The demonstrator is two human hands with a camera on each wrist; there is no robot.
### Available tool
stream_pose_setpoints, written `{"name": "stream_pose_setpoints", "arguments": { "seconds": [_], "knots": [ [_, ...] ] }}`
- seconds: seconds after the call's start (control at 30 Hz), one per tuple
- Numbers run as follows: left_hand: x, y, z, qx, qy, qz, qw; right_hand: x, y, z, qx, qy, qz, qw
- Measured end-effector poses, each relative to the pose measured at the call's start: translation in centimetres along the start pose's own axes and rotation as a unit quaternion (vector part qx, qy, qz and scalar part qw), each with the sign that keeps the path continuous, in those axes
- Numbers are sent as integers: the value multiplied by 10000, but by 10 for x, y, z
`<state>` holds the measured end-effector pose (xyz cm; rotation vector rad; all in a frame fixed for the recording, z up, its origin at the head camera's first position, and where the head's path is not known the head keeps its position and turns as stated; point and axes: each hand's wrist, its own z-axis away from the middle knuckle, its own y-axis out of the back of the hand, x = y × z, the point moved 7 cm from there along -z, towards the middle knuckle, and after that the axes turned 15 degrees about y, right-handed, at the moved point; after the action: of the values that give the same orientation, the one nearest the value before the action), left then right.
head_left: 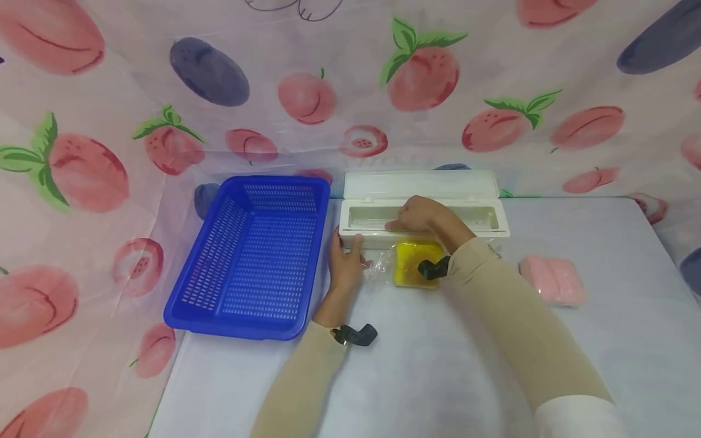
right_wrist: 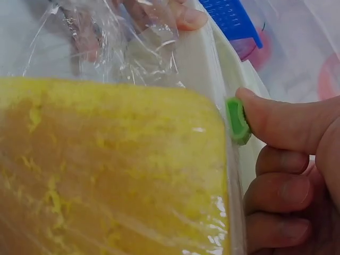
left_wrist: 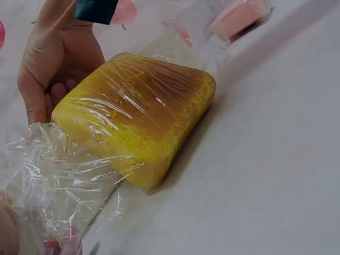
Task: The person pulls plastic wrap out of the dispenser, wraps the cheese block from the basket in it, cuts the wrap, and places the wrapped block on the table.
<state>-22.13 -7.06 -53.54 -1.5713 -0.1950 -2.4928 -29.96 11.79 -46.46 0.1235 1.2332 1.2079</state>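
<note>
A white cling film dispenser (head_left: 424, 239) lies with its lid (head_left: 421, 184) raised at the back. My left hand (head_left: 345, 266) grips its left end, thumb on the front edge; in the left wrist view only some fingertips show behind clear film. My right hand (head_left: 424, 214) is at the dispenser's middle. In the right wrist view its thumb presses a green slide cutter (right_wrist: 237, 122) on the edge, the other fingers curled. Cling film (left_wrist: 53, 175) stretches from the dispenser over a yellow, brown-topped bread-like block (left_wrist: 138, 111) lying in front of it.
Left of the dispenser stands a blue perforated basket (head_left: 243, 328). To the right lies a pink block in clear film (head_left: 553, 280). Fruit-printed cloth (head_left: 328, 140) rises behind the white table (head_left: 427, 365). Both wrists wear dark straps.
</note>
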Motion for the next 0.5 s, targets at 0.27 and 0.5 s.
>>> {"name": "stream_pose_setpoints", "arguments": {
  "seconds": [0.27, 0.5],
  "knots": [
    [-6, -9, -2, -104, 127, 197, 9997, 9, 11, 9, -134, 179, 443, 9988],
    [-2, -2, -1, 6, 11, 120, 9999, 44, 24, 36, -91, -83, 513, 9986]
  ]
}}
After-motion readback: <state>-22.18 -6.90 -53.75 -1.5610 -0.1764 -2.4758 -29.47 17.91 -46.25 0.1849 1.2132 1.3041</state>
